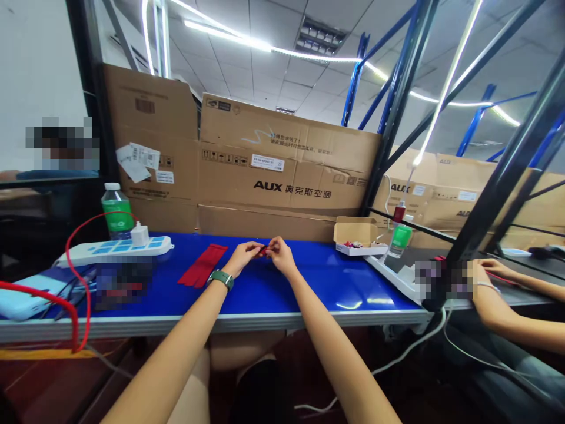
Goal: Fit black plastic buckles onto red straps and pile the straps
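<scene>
My left hand (246,257), with a green-strapped watch (221,279) on its wrist, is closed in a pinch on a small dark red piece (263,251). My right hand (279,254) pinches the same piece from the other side, and the fingertips of both hands nearly meet over the blue tabletop (265,294). Fingers cover most of the piece, so its exact kind does not show. Just left of my hands, several flat red strips (203,265) lie side by side on the table.
An open small carton (353,249) with little red pieces stands at the back right. On the left are a power strip (106,251), a green-labelled bottle (117,212) and a red cable (67,253). Cardboard (286,171) walls the back. A co-worker's arms (507,294) reach in at right.
</scene>
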### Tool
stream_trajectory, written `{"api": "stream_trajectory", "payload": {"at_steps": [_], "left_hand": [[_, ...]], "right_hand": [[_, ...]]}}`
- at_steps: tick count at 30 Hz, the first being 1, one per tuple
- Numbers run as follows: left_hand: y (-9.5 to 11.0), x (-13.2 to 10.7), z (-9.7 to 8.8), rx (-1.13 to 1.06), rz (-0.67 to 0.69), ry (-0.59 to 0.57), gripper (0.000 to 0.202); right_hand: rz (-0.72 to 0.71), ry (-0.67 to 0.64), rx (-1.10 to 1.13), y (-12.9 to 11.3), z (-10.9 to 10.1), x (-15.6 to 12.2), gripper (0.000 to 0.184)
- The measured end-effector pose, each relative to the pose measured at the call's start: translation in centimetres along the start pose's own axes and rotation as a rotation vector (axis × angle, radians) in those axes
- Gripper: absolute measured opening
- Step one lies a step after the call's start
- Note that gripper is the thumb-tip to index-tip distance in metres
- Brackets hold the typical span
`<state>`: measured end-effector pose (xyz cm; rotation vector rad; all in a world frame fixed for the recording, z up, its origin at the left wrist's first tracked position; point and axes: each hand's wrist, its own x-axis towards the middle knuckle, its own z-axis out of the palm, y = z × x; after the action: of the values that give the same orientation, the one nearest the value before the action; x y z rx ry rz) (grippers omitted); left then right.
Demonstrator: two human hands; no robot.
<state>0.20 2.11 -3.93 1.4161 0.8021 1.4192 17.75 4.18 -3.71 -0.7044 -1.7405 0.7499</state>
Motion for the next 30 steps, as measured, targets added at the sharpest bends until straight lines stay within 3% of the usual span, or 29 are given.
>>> {"api": "stream_trajectory", "payload": {"at_steps": [11,20,24,30], "left_hand": [[0.4,-0.1,-0.2,-0.079,-0.155,0.062,0.041],[0.1,-0.3,-0.3,0.004,-0.048,0.017,0.056],[0.4,-0.3,-0.1,0.036,-0.053,0.01,0.058],[0.7,-0.3,0.1,0.089,-0.028,0.061,0.048]], "right_hand": [[0.011,-0.027,-0.073,-1.6,0.0,-0.5,0.024],[0.051,0.063,-0.104,-1.9,0.0,-0.4,0.022],[0.026,0.035,-0.075,-1.7,-0.1,-0.4,0.022],[-0.046,-0.002,-0.049,-1.2,-0.1,-0.3,0.04]]}}
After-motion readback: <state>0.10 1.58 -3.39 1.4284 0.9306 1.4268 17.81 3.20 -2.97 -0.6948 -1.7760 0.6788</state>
